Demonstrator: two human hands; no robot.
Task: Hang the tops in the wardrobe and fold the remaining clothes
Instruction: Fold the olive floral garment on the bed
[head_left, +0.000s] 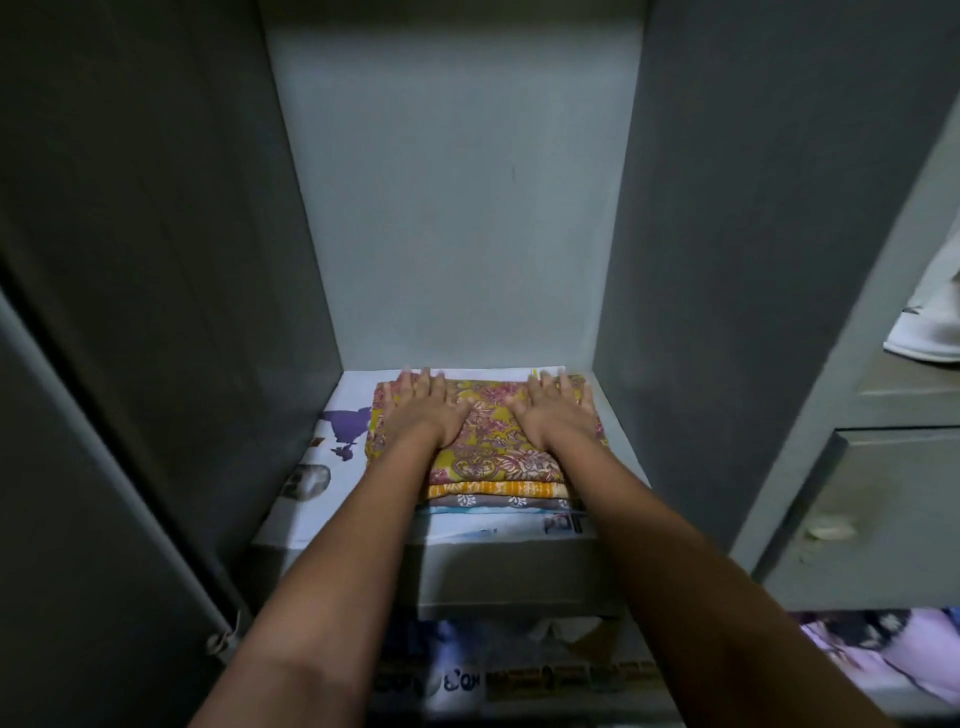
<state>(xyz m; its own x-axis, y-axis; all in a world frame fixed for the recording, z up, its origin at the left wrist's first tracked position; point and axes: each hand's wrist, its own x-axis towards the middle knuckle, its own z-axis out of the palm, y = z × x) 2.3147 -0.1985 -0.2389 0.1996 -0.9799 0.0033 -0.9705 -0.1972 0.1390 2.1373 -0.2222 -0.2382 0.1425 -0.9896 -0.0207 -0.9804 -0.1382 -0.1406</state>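
Grey metal wardrobe shelf (618, 441), lined w/ printed newspaper (332, 457). Left hand (426, 410) is laid flat, fingers straight, on stack of folded patterned clothes (488, 457), yellow floral piece on top; right hand (558, 413) is pressed flat likewise, nr right edge.

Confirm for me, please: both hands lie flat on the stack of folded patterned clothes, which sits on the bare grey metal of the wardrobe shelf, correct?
Not quite. The head view shows the left hand and right hand flat on the stack of folded patterned clothes, but the stack sits on printed newspaper sheets lining the grey wardrobe shelf, not on bare metal.
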